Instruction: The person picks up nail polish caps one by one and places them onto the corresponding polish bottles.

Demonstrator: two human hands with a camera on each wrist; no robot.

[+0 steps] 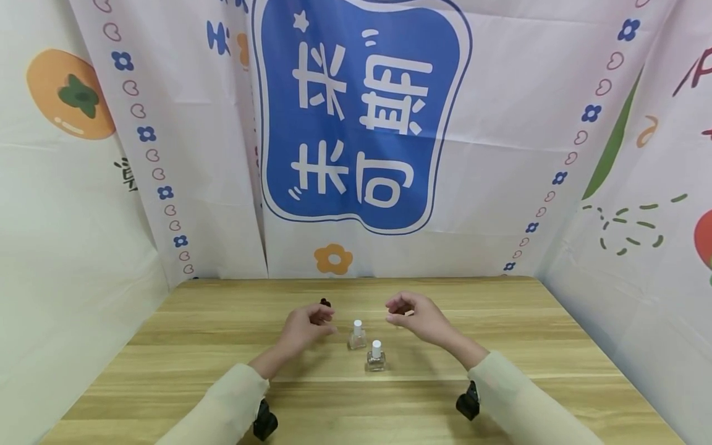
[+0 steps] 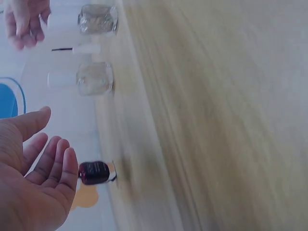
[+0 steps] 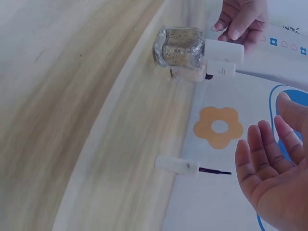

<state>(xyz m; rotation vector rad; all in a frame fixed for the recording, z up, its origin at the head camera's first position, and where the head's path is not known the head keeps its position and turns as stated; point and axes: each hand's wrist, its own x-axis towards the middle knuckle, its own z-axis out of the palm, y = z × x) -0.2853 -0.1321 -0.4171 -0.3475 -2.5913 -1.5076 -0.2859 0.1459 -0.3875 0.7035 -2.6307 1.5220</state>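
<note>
My left hand [image 1: 308,324] has loosely curled fingers and holds nothing. Beside its fingertips in the left wrist view stands a dark red nail polish bottle [image 2: 95,172], its neck partly behind the hand. My right hand [image 1: 419,315], also holding nothing, is near a white nail polish cap [image 3: 177,166] that stands on the table with its dark-tipped brush [image 3: 215,171] pointing up. Between the hands are two upright nail polish bottles with white caps: a pale clear one [image 1: 358,338] and, closer to me, a glittery one [image 1: 376,360].
The bottles stand on a wooden table [image 1: 311,408]. A white printed cloth [image 1: 489,185] hangs behind its far edge, with more cloth at both sides. Each wrist wears a black camera, such as the right one [image 1: 468,402].
</note>
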